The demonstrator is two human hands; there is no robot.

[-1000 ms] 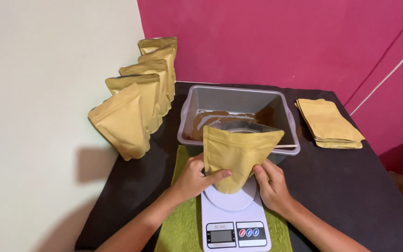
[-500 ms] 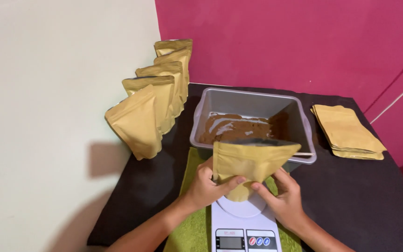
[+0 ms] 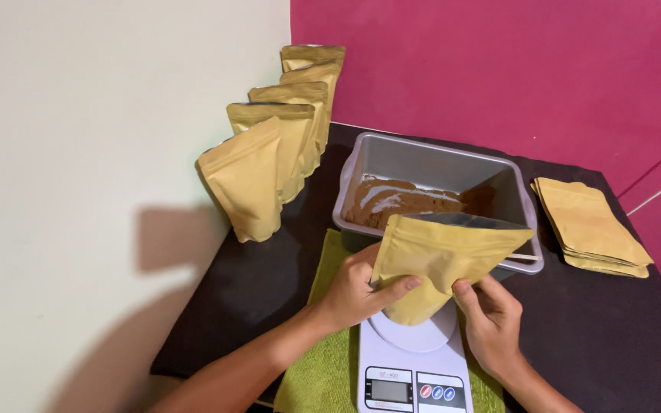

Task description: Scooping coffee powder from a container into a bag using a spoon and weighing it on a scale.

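Black desk (image 3: 269, 283) against cream and magenta walls. At centre frame, left hand (image 3: 353, 291) and right hand (image 3: 491, 321) each pinch the open tan stand-up pouch (image 3: 441, 260) above the white kitchen scale (image 3: 415, 367). Pouch appears light, pliable, crease-prone; best held at side seams.

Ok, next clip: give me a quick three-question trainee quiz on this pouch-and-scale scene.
1. True or false: the open pouch is held by both the left hand and the right hand over the scale.
2. What lies in the grey tub? A) brown powder B) green beans C) water
3. Where is the flat stack of pouches: at the table's right side or its left side?

Key: 1 true. 2 A, brown powder. 3 right side; the standing pouches line the left edge.
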